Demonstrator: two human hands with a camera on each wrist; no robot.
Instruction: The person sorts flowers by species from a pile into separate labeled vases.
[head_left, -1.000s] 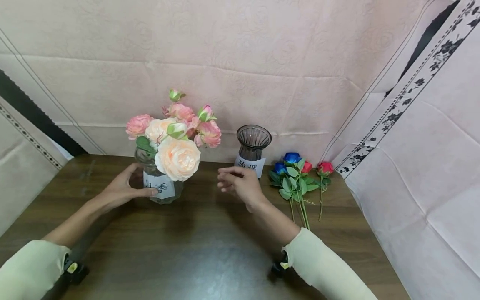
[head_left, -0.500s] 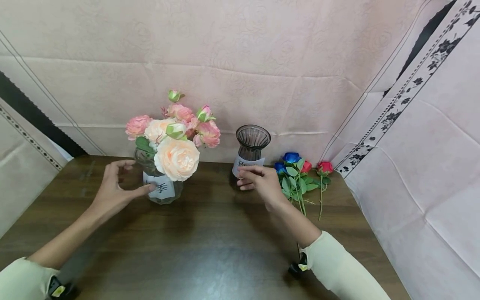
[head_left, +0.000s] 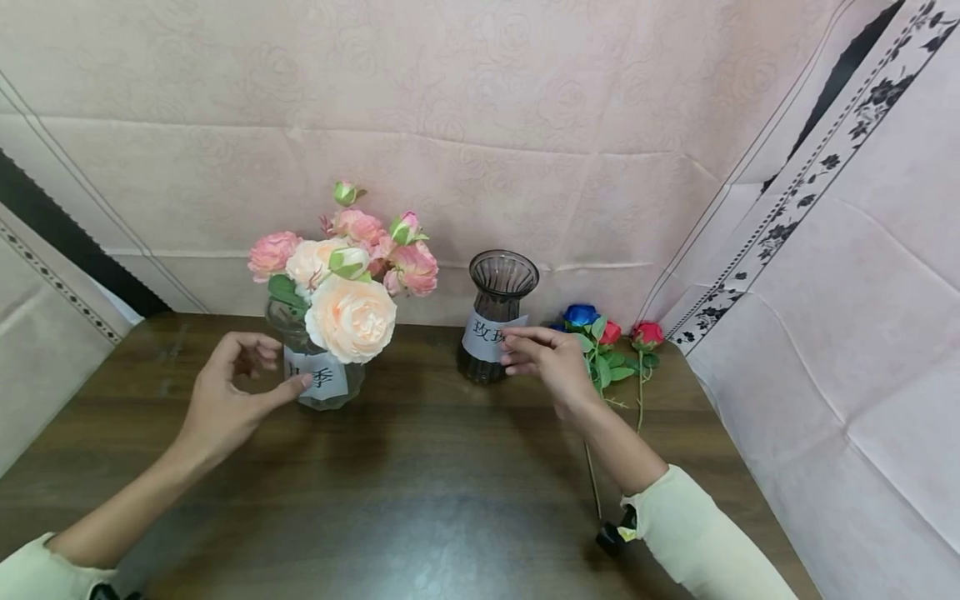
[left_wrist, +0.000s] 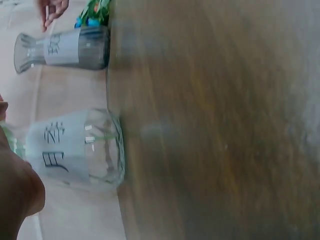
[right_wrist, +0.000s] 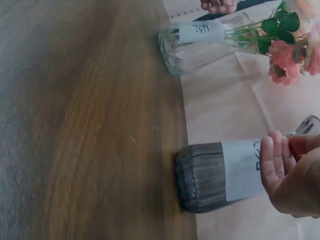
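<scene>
A clear glass vase [head_left: 356, 383] with a white paper label stands at the table's left. Peach and pink artificial flowers [head_left: 352, 317] fill it. Beside its left side is my left hand [head_left: 221, 404], fingers loosely bent with nothing in them, thumb overlapping the label's edge in the head view. Farther right stands a smoky grey ribbed vase [head_left: 480, 368], no flowers in it, also labelled. The fingertips of my right hand [head_left: 555, 367] overlap the right edge of its label in the head view; this hand holds nothing. In the right wrist view the grey vase [right_wrist: 200, 175] lies sideways in the picture.
Behind the right hand lie blue roses [head_left: 581, 315] and red ones, partly hidden by it. A single red rose [head_left: 648, 335] lies at their right. Pale patterned cloth [head_left: 487, 192] hangs behind the brown wooden table [head_left: 420, 483] and on both sides.
My right hand has moved right, from left of the grey vase to its right edge, uncovering its label. My left hand has drawn slightly back and down from the clear vase.
</scene>
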